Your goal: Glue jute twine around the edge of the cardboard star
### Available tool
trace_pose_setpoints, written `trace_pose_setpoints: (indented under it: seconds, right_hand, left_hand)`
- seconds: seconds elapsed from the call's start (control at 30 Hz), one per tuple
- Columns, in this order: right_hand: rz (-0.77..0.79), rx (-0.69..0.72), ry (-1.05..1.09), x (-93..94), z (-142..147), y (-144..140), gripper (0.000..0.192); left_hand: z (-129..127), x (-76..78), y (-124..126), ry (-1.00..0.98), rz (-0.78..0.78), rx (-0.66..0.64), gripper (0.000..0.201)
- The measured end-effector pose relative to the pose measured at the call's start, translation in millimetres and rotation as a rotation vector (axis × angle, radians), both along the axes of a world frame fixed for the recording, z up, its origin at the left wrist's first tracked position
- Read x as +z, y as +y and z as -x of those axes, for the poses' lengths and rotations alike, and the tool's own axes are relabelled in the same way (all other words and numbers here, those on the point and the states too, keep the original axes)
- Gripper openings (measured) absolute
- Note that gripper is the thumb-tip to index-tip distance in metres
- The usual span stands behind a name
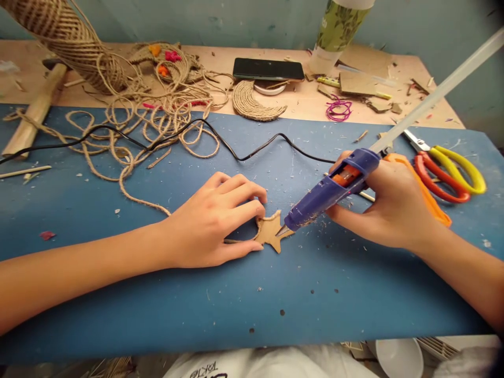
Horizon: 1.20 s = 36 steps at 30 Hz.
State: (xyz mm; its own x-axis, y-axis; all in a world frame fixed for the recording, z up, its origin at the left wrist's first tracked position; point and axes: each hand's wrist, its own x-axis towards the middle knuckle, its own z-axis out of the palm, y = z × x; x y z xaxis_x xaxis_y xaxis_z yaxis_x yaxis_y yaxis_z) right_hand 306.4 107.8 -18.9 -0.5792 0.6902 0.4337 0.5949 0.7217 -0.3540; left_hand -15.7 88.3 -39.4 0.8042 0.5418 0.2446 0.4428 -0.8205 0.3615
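Note:
A small cardboard star (270,231) lies flat on the blue work surface, with jute twine along its upper left edge. My left hand (212,223) is closed on the star's left side, its thumb and fingertips pinning star and twine. From under this hand the jute twine (142,199) runs back to a loose tangle. Gripped in my right hand (397,205) is a blue and orange hot glue gun (328,197), tilted down to the left. Its metal nozzle is at the star's surface; whether it touches cannot be told. A long clear glue stick (441,92) juts from its back.
A black cord (252,156) crosses the surface. Scissors (441,178) lie right of the glue gun. Behind are a twine spool (71,42), a hammer (33,113), a twine-covered crescent (255,105), a phone (269,69), a green-patterned cup (340,31) and cardboard scraps (362,84).

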Motion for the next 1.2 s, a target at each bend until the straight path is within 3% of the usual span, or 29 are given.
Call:
trace_pose_setpoints:
  seconds: [0.17, 0.53, 1.2]
  right_hand:
    - [-0.026, 0.012, 0.048, -3.4, 5, -4, 0.023]
    - [-0.153, -0.039, -0.037, -14.6, 6, -7, 0.024]
    - [-0.216, -0.05, -0.101, -21.6, 14, -9, 0.021]
  left_hand:
    - [-1, 1.8, -4, 0.032, -0.11, 0.069, 0.031]
    - [3, 4.0, -1, 0.013, -0.028, 0.024, 0.019]
    - [6, 0.4, -3, 0.009, -0.391, -0.022, 0.013]
